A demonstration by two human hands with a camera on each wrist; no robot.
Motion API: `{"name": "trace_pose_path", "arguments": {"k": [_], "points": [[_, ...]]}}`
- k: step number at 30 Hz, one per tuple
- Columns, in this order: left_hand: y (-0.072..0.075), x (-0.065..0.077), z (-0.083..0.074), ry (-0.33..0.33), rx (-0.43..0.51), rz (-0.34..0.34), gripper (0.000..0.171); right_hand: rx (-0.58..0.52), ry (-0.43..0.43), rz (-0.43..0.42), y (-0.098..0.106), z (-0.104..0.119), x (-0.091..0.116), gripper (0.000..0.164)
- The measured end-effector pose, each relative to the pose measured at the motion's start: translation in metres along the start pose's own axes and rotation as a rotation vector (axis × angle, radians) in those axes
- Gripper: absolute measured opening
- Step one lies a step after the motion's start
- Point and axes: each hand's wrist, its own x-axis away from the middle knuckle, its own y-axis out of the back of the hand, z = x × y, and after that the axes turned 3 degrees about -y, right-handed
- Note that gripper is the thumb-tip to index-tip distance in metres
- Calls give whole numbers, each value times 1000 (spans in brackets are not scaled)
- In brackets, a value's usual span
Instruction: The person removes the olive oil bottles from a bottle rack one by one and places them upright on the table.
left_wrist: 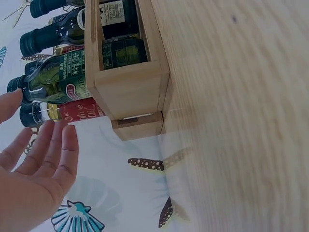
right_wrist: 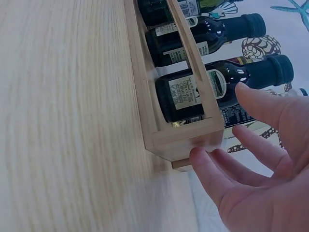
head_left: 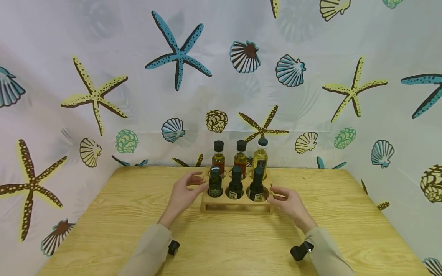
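A two-tier wooden bottle rack (head_left: 238, 202) stands toward the back of the table, holding several bottles in two rows. Its front row has a dark green bottle (head_left: 215, 184) on the left and two dark bottles, a middle one (head_left: 236, 186) and a right one (head_left: 257, 187). Behind are two bottles with red labels and a pale yellow oil bottle (head_left: 260, 158). My left hand (head_left: 184, 193) is at the rack's left end, fingers loosely bent and apart from the wood. At the right end is my right hand (head_left: 290, 201), fingertips close to the end panel; contact is unclear.
The rack rests on a light wood-grain table (head_left: 145, 207). White cloth (head_left: 221, 96) printed with starfish and shells hangs behind the table and along both sides. Black wrist devices (head_left: 173, 247) sit at both sleeves.
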Motion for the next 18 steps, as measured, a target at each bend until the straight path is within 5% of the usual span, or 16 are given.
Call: {"name": "trace_pose_path", "arguments": {"k": [10,18], "points": [[2,-3,-26,-52,217,41,45,-81,-48,20,-1,-7,-5,57],[-4,-9,-21,-106,366,121,52,-117,-63,36,0,-14,-9,58]]}}
